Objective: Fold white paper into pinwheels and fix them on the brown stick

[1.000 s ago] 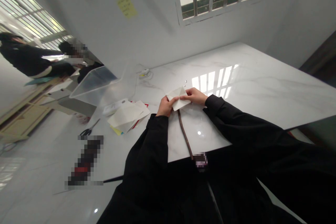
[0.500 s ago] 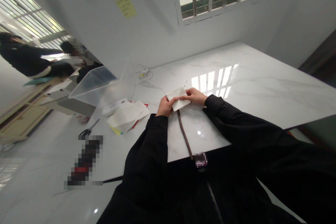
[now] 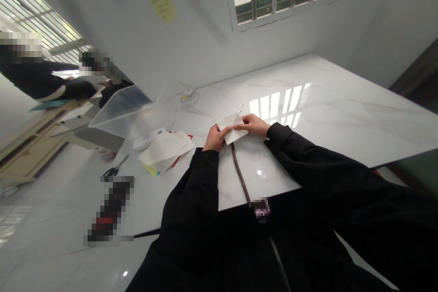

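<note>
Between my two hands is a small cream sheet of paper [image 3: 236,135], creased and roughly square. My left hand [image 3: 214,138] grips its left side, thumb pressed on top near the middle. From the other side my right hand [image 3: 253,125] pinches the same paper, its thumb almost meeting the left one. The fingers beneath the sheet are hidden. A thin brown stick-like cord [image 3: 241,175] runs from under the paper toward the table's front edge, ending near a blurred-out patch.
Left of my hands lies a stack of paper sheets [image 3: 167,150] beside a white device [image 3: 149,139]. Black scissors [image 3: 116,167] rest farther left. A clear plastic bin [image 3: 119,107] stands behind them. Two people sit beyond it. The marble-patterned table [image 3: 342,114] reaches the wall.
Both hands and the paper stay practically in place. The view has shifted very slightly.
</note>
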Demonstrator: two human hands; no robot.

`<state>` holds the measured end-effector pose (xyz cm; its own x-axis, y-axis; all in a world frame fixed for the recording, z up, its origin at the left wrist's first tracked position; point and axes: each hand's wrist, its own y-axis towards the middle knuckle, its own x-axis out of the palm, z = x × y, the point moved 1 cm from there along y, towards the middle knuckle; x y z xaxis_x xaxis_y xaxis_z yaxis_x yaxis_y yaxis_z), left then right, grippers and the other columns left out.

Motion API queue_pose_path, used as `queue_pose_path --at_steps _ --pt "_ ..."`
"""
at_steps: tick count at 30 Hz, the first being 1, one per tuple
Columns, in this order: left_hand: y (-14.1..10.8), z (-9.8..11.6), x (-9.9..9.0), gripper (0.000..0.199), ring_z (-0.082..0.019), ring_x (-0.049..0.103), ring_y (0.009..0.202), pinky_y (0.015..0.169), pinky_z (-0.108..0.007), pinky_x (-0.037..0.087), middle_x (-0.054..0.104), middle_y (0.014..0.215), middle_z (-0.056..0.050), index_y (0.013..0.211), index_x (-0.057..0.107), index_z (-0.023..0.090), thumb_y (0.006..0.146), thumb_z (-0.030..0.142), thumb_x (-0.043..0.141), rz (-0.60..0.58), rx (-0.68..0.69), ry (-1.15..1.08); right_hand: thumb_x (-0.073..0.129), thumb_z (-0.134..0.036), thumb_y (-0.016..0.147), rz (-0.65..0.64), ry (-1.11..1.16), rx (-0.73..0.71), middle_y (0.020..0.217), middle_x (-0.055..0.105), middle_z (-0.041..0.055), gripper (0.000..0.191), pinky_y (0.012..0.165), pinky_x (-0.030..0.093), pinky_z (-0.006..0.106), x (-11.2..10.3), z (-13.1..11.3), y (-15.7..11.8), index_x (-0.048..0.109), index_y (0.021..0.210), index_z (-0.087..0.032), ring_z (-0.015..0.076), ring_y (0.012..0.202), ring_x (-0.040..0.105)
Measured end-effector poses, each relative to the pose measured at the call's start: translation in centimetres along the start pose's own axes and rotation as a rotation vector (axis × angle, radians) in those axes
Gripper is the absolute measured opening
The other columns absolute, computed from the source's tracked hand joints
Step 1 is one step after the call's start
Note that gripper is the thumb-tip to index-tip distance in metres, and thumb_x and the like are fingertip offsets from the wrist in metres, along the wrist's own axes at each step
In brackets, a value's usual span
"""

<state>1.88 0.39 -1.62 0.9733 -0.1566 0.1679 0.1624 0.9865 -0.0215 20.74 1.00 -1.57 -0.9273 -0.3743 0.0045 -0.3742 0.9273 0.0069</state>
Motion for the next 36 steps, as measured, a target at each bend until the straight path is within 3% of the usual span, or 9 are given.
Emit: queue_pose_path --at_steps 10,26,36 --pt "-0.20 0.17 0.17 0.064 -0.032 0.075 0.101 0.094 -0.044 0.060 0.080 0.099 -0.013 0.106 0.072 0.011 0.053 0.037 0.099 -0.028 -0.013 -0.015 0.091 -0.050 0.072 -0.012 0.064 -0.041 0.083 0.078 0.0058 0.044 0.065 0.052 0.025 -0.11 0.43 0.33 0.079 0.091 -0.012 0.0172 0.074 0.068" --pt "-0.43 0.47 0.40 0.064 -0.031 0.075 0.105 0.097 -0.043 0.059 0.080 0.102 -0.013 0.106 0.070 0.012 0.053 0.034 0.099 -0.025 -0.031 -0.030 0.090 -0.042 0.077 0.057 0.047 -0.005 0.083 0.079 0.0061 0.036 0.067 0.054 0.025 -0.16 0.30 0.31 0.079 0.092 -0.011 0.0174 0.074 0.069" --pt "-0.49 0.47 0.43 0.064 -0.032 0.075 0.107 0.100 -0.046 0.058 0.080 0.106 -0.013 0.106 0.071 0.012 0.053 0.034 0.099 -0.039 -0.018 -0.036 0.084 -0.060 0.078 0.059 0.119 -0.037 0.077 0.075 0.0047 0.051 0.060 0.049 0.023 0.16 -0.28 -0.08 0.077 0.091 -0.011 0.0143 0.068 0.064"
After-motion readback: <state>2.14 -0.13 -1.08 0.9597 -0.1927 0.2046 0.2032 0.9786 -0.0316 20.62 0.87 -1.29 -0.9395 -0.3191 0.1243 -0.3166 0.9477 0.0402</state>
